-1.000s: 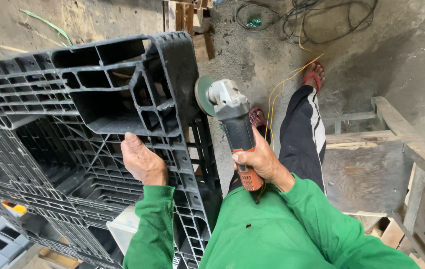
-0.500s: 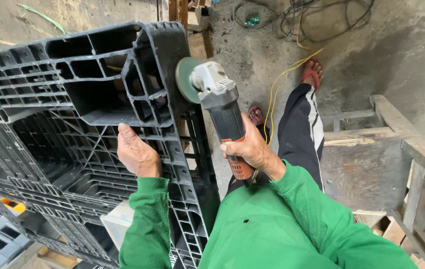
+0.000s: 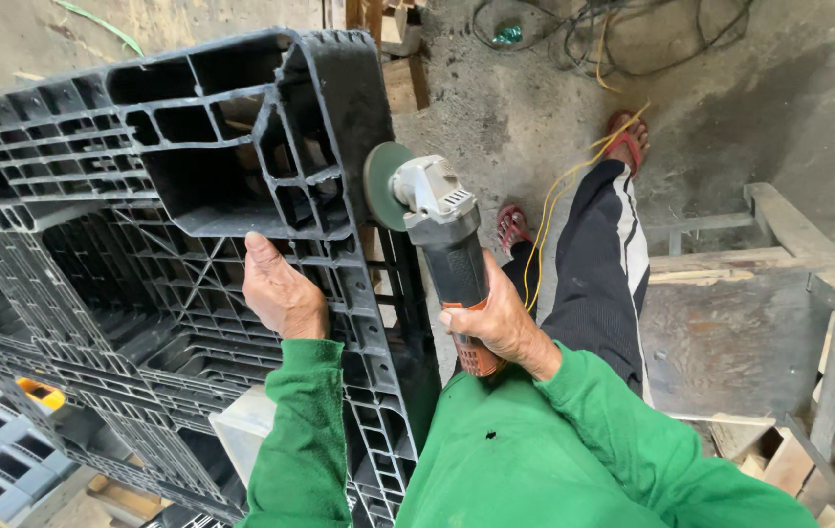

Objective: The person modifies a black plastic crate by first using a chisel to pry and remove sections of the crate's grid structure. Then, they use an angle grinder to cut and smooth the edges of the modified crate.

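1. Head view: your right hand (image 3: pixel 501 318) is closed around the dark body of the grey-headed angle grinder (image 3: pixel 442 240), holding it tightly.
2. The grinder's green round disc (image 3: pixel 383 186) is just beside the edge of the large black plastic pallet (image 3: pixel 124 235), which stands tilted before you.
3. Your left hand (image 3: pixel 281 293) lies flat on the pallet's ribs, fingers loosely bent and gripping nothing.
4. A thin yellow cable (image 3: pixel 559 196) runs over the grey concrete floor (image 3: pixel 730 108), near your leg in black trousers (image 3: pixel 603 274).
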